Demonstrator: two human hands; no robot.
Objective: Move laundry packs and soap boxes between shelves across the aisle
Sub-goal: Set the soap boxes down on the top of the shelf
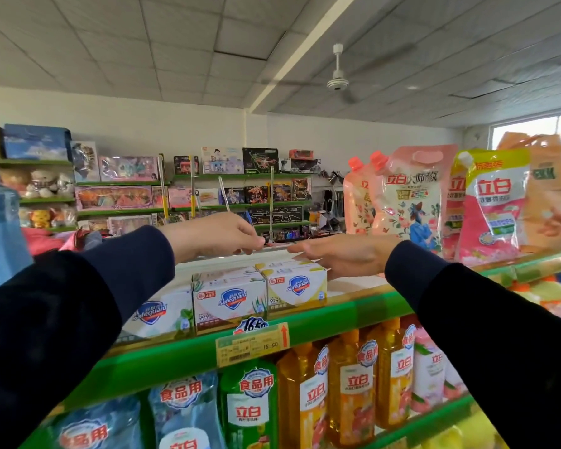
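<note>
Three Safeguard soap boxes stand in a row on the top green shelf (337,311): a left one (157,314), a middle one (229,298) and a right one (297,286). Both my arms reach over them. My left hand (212,236) hovers above the back of the boxes with its fingers loosely curled and nothing visibly held. My right hand (344,254) lies flat with straight fingers just above the right box. Pink laundry refill packs (412,196) stand upright to the right on the same shelf, with a yellow-topped pack (493,202) beside them.
Below the shelf stand dish-soap bottles, green (248,406) and orange (350,384). A price tag (251,346) hangs on the shelf rail. A blue translucent jug (0,228) is at the left edge. Toy shelves (191,186) line the far wall.
</note>
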